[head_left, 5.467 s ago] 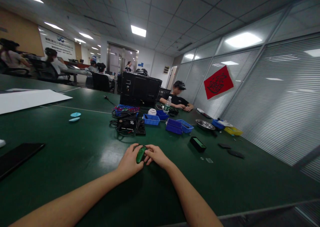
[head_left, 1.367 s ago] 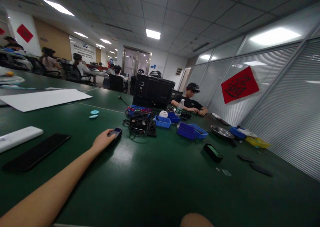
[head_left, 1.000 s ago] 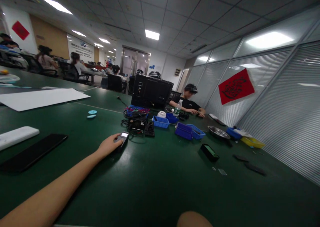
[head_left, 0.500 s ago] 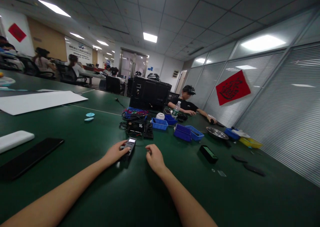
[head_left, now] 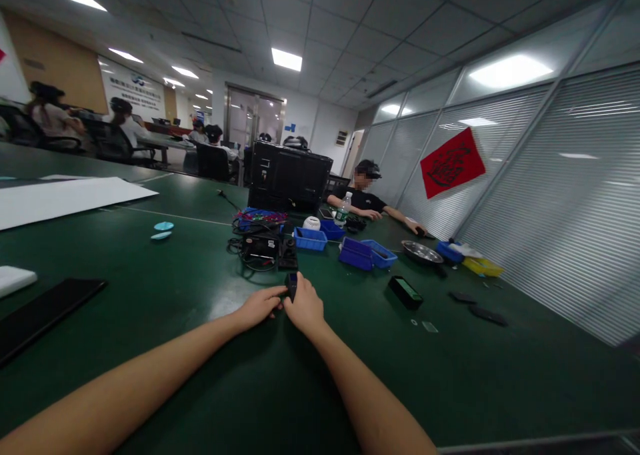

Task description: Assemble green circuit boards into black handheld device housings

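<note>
My right hand [head_left: 306, 306] wraps round a small dark handheld device with a little screen [head_left: 291, 283], its thumb along the near side. From the left, my left hand [head_left: 259, 308] meets it, with index finger and thumb against the device's side. The device's lower part is hidden between the two hands, just above the green table [head_left: 210, 388]. Its screen looks dark from here. Beyond my hands sits a black box with cables [head_left: 260, 247], beside a black stand [head_left: 288, 251].
Blue bins [head_left: 310, 239] and a purple bin [head_left: 356, 253] stand behind to the right, with a metal bowl [head_left: 423, 252] farther out. A black open box [head_left: 405, 292] lies right of my hands. A black slab [head_left: 47, 311] lies left. A co-worker [head_left: 363, 191] sits across the table.
My left hand has moved right with the device, and my right hand has closed round it. The device has turned more upright and its lit screen now looks dark. The view has shifted right.
</note>
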`<action>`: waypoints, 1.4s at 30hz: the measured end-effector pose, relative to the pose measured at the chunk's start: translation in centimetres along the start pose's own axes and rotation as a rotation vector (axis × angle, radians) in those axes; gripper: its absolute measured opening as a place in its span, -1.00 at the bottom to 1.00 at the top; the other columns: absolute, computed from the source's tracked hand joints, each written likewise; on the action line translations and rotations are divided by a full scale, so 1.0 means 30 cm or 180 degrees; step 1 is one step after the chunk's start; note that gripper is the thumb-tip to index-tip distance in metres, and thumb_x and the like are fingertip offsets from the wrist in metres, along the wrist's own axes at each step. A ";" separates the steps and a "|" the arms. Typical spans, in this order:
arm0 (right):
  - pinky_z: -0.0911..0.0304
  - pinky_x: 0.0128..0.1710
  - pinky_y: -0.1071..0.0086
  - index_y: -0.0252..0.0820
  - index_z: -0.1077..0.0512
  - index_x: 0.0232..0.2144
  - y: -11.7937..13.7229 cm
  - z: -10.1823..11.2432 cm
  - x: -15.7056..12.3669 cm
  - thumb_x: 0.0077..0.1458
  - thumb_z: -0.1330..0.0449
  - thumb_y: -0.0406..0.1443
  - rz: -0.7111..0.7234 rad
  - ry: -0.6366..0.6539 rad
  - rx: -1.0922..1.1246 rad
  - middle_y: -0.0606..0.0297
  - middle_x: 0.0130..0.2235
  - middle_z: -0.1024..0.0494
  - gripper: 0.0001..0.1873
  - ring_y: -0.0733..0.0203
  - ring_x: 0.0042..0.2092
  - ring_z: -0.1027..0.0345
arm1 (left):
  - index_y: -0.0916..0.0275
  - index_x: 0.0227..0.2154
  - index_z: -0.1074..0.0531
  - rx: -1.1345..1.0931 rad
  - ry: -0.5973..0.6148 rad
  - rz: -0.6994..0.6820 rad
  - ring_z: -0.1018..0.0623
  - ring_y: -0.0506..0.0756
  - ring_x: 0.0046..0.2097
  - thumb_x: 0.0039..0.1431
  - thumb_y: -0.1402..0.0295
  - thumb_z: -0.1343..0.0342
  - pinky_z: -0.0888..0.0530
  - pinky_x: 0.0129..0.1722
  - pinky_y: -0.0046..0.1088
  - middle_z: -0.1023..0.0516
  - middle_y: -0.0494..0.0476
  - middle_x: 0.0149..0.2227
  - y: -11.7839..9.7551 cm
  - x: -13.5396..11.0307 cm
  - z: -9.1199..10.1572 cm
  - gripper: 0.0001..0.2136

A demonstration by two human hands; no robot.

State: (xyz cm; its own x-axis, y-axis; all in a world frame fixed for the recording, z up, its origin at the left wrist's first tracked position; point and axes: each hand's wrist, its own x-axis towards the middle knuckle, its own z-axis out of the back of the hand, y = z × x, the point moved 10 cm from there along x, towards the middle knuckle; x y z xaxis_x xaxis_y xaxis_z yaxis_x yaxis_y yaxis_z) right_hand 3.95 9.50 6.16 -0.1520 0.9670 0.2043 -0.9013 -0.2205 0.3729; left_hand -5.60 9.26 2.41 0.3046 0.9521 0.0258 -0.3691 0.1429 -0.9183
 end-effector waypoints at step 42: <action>-0.15 -0.21 0.30 -0.21 0.01 0.13 -0.559 0.193 0.041 0.07 0.05 -0.14 -0.1015 -0.0530 -0.0975 0.04 -0.04 -0.27 -0.41 0.05 -0.07 -0.19 | 0.23 -0.32 -0.43 0.0841 -0.0423 -0.0280 -0.49 0.08 -0.27 -0.03 0.31 0.09 -0.37 -0.25 -0.46 -0.53 0.09 -0.31 -0.035 -0.034 0.027 -0.73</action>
State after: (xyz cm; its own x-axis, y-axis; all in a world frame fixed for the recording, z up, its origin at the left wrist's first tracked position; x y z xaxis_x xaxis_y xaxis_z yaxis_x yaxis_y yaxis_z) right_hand 21.22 13.64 5.40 0.1964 0.9413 0.2746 -0.9744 0.1562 0.1616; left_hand -6.23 8.35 3.67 0.2344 0.9575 0.1679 -0.5673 0.2750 -0.7762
